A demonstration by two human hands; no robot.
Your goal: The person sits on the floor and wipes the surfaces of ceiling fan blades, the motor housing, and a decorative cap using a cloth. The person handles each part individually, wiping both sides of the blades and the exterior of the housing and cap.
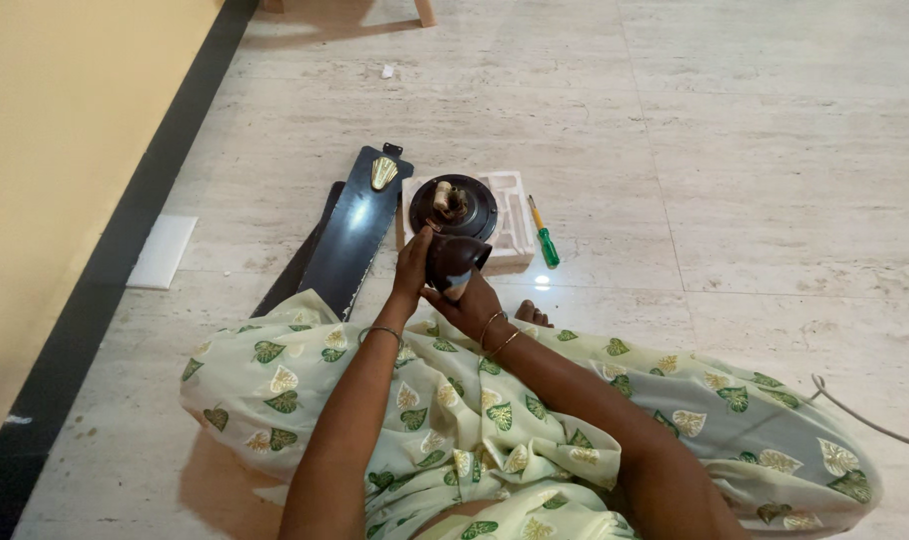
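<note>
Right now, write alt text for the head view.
Seated on a tiled floor, a person's left hand and right hand hold a dark cup-shaped cover. Beyond lie a black fan blade, a round motor on white foam, and a green screwdriver.

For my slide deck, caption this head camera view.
Seated on the floor, both hands hold a dark cup-shaped part above a round motor.

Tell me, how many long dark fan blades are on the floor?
2 show. One long dark glossy fan blade with a gold leaf-shaped ornament lies left of the white foam tray. Another dark blade peeks from under it. More may be hidden.
</note>
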